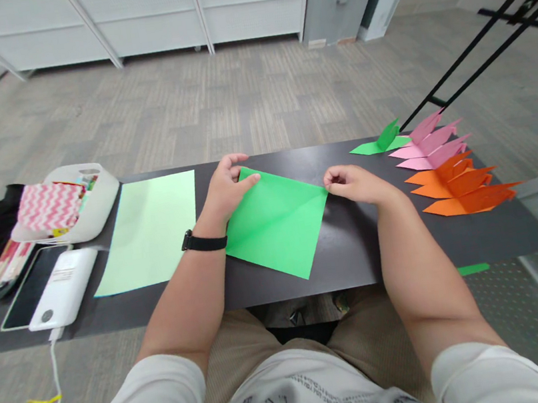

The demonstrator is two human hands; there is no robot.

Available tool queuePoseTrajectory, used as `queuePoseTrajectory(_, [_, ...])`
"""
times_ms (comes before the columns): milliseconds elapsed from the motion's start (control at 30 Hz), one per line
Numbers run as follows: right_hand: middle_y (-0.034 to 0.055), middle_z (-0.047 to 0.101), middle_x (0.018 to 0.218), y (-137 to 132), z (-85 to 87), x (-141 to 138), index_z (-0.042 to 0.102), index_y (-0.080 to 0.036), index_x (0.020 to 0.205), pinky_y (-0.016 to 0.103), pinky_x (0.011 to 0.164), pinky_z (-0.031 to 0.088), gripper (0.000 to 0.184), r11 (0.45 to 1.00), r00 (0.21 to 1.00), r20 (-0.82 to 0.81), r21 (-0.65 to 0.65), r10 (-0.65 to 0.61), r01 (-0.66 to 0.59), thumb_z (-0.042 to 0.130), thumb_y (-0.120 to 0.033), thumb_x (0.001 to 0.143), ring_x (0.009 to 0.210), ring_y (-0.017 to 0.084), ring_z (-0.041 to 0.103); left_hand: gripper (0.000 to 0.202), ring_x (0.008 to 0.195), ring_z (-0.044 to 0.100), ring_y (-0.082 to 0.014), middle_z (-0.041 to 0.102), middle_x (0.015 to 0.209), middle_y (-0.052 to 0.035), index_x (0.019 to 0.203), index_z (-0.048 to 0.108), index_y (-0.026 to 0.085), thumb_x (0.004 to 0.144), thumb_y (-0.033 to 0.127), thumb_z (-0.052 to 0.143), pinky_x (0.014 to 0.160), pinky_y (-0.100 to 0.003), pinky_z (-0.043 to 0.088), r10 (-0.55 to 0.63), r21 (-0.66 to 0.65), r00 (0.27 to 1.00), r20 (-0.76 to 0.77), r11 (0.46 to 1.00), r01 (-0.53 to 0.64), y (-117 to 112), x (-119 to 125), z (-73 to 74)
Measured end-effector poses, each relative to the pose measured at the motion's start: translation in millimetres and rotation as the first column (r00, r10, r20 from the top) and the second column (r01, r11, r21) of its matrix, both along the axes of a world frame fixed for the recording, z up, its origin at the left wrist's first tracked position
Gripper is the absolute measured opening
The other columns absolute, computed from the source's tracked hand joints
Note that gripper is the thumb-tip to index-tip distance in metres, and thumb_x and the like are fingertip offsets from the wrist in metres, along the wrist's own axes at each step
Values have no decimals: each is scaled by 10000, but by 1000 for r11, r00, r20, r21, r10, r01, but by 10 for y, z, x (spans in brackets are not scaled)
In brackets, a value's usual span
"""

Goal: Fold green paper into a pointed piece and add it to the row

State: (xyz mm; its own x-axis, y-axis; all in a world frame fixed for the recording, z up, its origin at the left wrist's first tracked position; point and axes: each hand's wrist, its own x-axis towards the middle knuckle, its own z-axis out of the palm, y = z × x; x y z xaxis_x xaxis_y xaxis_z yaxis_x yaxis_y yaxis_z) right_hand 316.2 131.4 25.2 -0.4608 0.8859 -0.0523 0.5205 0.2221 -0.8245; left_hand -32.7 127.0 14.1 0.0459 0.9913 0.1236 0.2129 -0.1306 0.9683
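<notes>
A bright green square of paper [277,224] lies turned like a diamond on the dark table [357,249], with creases across it. My left hand [227,191], a black band on its wrist, pinches the sheet's far left corner between thumb and fingers. My right hand [352,182] is closed in a pinch on the sheet's right corner. Both hands rest on the table at the sheet's upper edge.
A pale green sheet [150,233] lies left of my hands. Further left are a white power bank [63,288], a phone [32,287] and a pouch of patterned paper [64,205]. Folded green [381,141], pink [429,144] and orange [459,186] paper shapes sit at the right.
</notes>
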Motion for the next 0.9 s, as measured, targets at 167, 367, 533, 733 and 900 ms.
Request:
queuePoseTrajectory(167, [-18,596,721,21,-30,96,610,-239,777,322,674,385,190,1000,1000,5,-15,-18,18,674,-417,765,684,169,507,563,730,688,-144,726,902,10,1312,592,261,815,320,850,647,-256,516,-26,-40,998,59,999,29,-9,0,23])
queuePoseTrajectory(367, [-11,631,725,64,-59,247,644,-235,792,323,676,404,219,995,995,36,-9,-96,96,710,-442,770,700,180,542,539,744,688,-156,723,908,4,1303,593,261,825,314,834,673,-274,531,9,-33,999,50,999,-8,19,-22,5])
queuePoseTrajectory(533, [17,662,800,51,-42,83,657,-238,821,340,707,437,199,981,986,-46,108,-160,164,710,-422,768,738,193,567,546,796,694,-166,737,944,-4,1315,594,258,826,316,829,714,-281,524,-40,-2,999,-25,999,40,-21,47,8])
queuePoseTrajectory(733, [21,680,825,18,-91,-138,668,-242,817,346,723,463,185,991,998,-15,125,-56,57,714,-418,789,733,189,571,525,800,686,-165,726,937,-3,1311,596,247,836,303,814,744,-292,514,-68,-9,997,-42,998,67,-100,144,90])
queuePoseTrajectory(900, [14,667,805,24,-130,-157,664,-247,786,342,732,454,159,994,1000,16,106,13,-14,689,-404,789,738,189,568,531,812,685,-162,726,955,-2,1316,590,250,837,297,816,757,-293,512,-72,-7,997,-33,997,71,-108,154,102])
